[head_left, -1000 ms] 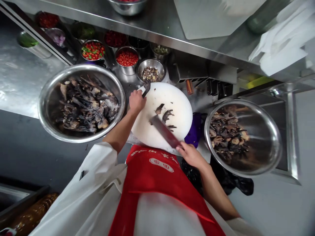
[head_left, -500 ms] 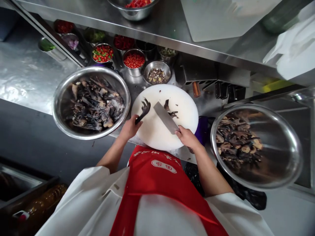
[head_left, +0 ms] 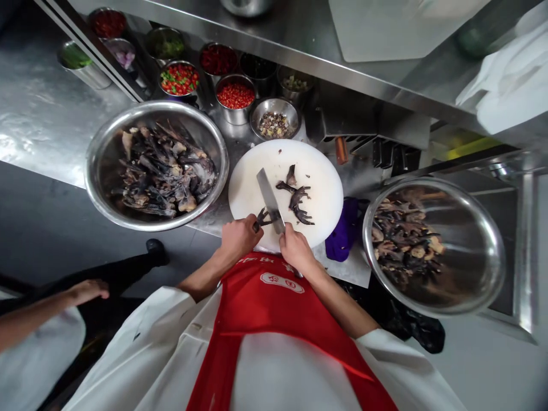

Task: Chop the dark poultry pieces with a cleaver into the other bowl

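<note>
A round white cutting board [head_left: 248, 177] lies in front of me. My left hand [head_left: 240, 235] is closed on a dark claw-like foot [head_left: 262, 217] at the board's near left edge. My right hand [head_left: 296, 246] grips the handle of a cleaver [head_left: 269, 197], whose blade lies over the board beside that foot. Several dark cut pieces [head_left: 298, 197] rest on the board to the right of the blade.
A steel bowl [head_left: 96, 188] of dark feet stands left, another steel bowl [head_left: 479, 257] with cut pieces right. Behind the board are a small bowl [head_left: 276, 105], chilli containers [head_left: 235, 96] and a knife rack [head_left: 342, 123]. Another person's hand [head_left: 88, 291] shows at lower left.
My left hand has moved right and nearer to me with the foot. The cleaver has shifted left and nearer, uncovering more cut pieces. Another person has come into view at lower left.
</note>
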{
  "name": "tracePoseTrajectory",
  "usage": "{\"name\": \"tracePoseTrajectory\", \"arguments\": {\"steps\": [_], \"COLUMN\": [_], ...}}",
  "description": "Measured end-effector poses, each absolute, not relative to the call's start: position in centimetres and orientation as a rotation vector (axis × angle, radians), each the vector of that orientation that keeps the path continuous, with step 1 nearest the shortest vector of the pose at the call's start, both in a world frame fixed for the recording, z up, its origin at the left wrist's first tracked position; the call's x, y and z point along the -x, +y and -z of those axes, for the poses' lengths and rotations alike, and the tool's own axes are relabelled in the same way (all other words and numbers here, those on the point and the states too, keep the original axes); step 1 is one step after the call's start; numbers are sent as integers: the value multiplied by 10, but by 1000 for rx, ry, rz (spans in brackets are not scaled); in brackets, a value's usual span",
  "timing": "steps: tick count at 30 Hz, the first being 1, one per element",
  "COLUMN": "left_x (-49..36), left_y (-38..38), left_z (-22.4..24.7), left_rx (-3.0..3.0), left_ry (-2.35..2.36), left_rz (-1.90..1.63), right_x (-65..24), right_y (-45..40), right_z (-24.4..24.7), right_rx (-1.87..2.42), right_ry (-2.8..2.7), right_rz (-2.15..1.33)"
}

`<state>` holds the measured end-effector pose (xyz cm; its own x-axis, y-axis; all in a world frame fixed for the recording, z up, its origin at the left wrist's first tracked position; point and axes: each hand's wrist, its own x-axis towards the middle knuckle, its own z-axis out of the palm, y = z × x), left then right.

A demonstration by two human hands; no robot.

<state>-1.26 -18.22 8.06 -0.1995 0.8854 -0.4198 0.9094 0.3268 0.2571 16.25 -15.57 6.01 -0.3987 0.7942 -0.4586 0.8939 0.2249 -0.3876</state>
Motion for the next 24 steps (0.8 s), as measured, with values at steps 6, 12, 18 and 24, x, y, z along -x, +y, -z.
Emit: {"name": "tracePoseTrajectory", "arguments": {"steps": [6, 12, 18, 24], "left_x": [6, 3, 12, 61], "left_y": [-161, -154, -160, -167], "left_z": [-91, -95, -94, -94], "left_rx": [-1614, -1610, -1639, -1571], "left_ry": [2123, 2121, 2129, 1898], "left_rz": [149, 185, 119, -248], "right_x": [-154, -145, -138, -159], "right_y": [-149, -155, -148, -132], "right_z": [-84, -86, -50, -47], "right_rx": [-1703, -1771, -1605, -1595], "right_ry": [2402, 2332, 2194, 2273], "right_rz": [809, 818, 873, 915]}}
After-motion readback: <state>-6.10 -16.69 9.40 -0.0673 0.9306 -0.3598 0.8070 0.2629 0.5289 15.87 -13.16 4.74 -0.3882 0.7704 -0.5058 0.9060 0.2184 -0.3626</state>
